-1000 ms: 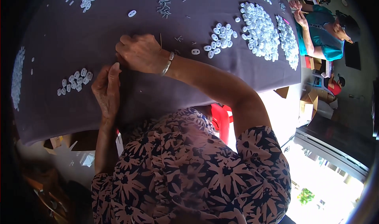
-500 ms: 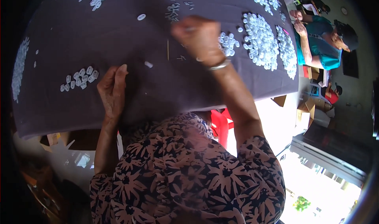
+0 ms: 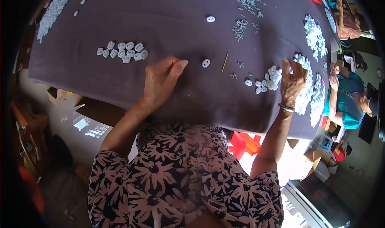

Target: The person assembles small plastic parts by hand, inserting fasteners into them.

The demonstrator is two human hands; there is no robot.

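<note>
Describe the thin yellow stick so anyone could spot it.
On the dark purple-grey tablecloth, find the left hand. Right of it, past a white oval piece, lies the thin yellow-brown stick, longer than the small grey pins nearby.

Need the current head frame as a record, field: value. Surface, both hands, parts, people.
surface: dark tablecloth
left hand: curled, thumb up; contents not visible
right hand: at large white pile, beside small white cluster; hold unclear
between hands: single white oval piece, thin yellowish stick
upper left of left hand: group of white oval pieces
far side: grey pins, two main heaps
people: person in teal top, right side
</note>
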